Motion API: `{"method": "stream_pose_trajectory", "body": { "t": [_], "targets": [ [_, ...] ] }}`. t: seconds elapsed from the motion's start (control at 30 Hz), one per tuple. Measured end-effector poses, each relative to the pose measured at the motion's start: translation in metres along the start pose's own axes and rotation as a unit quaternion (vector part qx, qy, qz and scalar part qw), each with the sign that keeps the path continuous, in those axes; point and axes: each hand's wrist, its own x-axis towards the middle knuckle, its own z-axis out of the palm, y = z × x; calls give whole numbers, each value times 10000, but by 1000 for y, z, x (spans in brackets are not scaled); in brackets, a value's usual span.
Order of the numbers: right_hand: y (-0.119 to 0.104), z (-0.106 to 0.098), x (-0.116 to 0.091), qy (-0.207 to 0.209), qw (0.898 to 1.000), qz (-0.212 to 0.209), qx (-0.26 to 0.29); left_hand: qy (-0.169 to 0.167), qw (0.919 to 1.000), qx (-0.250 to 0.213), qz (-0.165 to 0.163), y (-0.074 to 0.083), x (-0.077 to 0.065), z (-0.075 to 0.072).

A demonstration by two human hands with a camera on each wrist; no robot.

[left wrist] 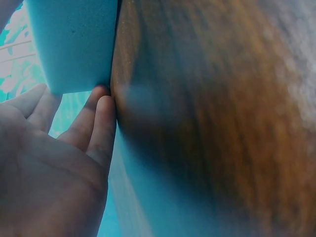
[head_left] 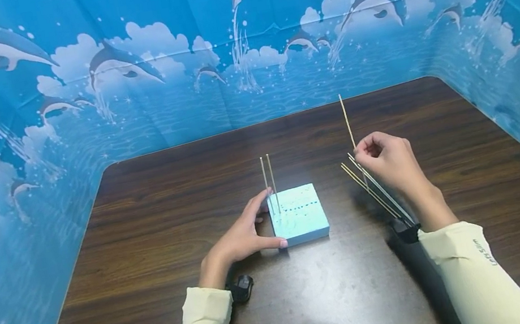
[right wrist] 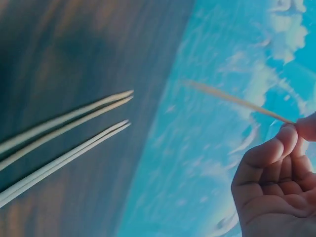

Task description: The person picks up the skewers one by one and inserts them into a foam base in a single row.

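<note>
A light blue foam block (head_left: 304, 226) sits on the table with a row of dark dots across its top. My left hand (head_left: 237, 238) grips its left side, thumb at the front corner and fingers toward the back. Two thin wooden skewers (head_left: 272, 174) stand upright in the block near its left edge. Over to the right, my right hand (head_left: 391, 163) pinches another wooden skewer (head_left: 346, 119) between thumb and index finger. In the right wrist view, that skewer (right wrist: 237, 100) points away from the fingertips, the other fingers curled into the palm.
Several loose skewers (head_left: 373, 193) lie on the dark wooden table (head_left: 155, 214), beneath and left of the right hand. A blue dolphin-print curtain (head_left: 176, 95) surrounds the table's back and sides. Each wrist carries a small black camera, one by the left cuff (head_left: 242, 289).
</note>
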Motion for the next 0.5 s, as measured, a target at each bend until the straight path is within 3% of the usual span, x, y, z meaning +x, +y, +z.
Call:
{"method": "stream_pose_trajectory", "body": {
  "t": [0.2,0.5],
  "targets": [
    [-32,11,4,169,9963,-525,658,7,10000,-40,-17,1,0,0],
    [-65,38,2,-302,9841,-801,1556,-9,9999,59,-83,1,1,1]
  ]
}}
